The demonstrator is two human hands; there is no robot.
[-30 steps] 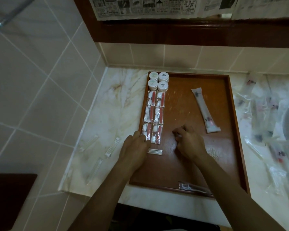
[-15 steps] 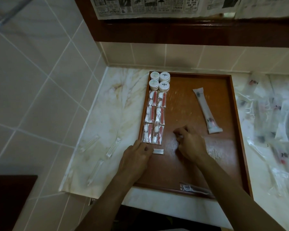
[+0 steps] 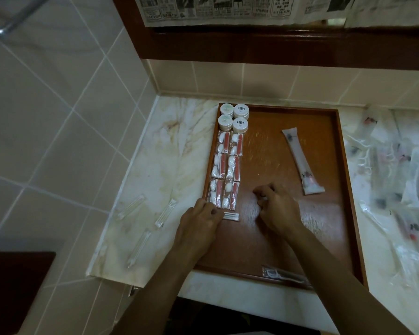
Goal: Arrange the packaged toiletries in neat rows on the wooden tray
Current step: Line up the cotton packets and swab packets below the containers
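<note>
The wooden tray point(image 3: 324, 238) lies on the marble surface point(image 3: 169, 165). Its 9 o'clock edge carries the finished part: six cotton-swab packets point(image 3: 226, 170) in two columns, with four round white jars point(image 3: 234, 117) at 12 o'clock of them. One long sachet point(image 3: 300, 160) lies askew toward 2 o'clock, not yet aligned. Many clear packets point(image 3: 397, 189) remain off the tray at 3 o'clock, so by estimate most of the work is left. The left hand point(image 3: 201, 221) pinches a small swab packet point(image 3: 231, 216) at the column's 6 o'clock end. The right hand point(image 3: 276, 209) is curled around something small and white; what it is cannot be told.
</note>
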